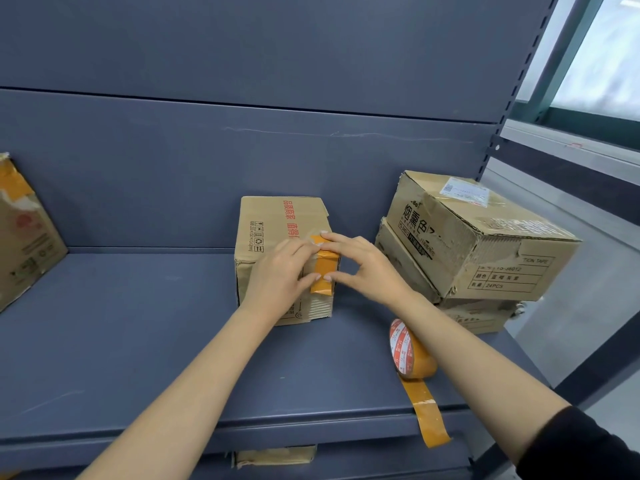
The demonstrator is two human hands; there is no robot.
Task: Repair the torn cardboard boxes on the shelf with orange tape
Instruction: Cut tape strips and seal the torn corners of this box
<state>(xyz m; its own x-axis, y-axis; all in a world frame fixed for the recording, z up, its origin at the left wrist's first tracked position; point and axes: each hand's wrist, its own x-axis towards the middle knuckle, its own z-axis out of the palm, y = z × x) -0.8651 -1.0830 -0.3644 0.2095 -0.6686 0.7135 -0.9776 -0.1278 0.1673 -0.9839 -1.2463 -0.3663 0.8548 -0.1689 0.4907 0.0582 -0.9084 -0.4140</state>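
Observation:
A small cardboard box (273, 223) with red print stands in the middle of the blue shelf (138, 341). An orange tape strip (323, 268) runs over its near right corner. My left hand (280, 275) lies on the box front, its thumb and fingertips pressing the strip's left edge. My right hand (363, 265) touches the strip from the right with forefinger on top and thumb lower down. The orange tape roll (410, 349) stands on edge on the shelf under my right forearm, a loose tail (427, 415) hanging over the shelf's front edge.
Two worn cardboard boxes (481, 233) are stacked askew at the right end of the shelf. Another box (24, 233) with orange tape leans at the left edge. A box top (273, 457) shows on the shelf below. A window is at the upper right.

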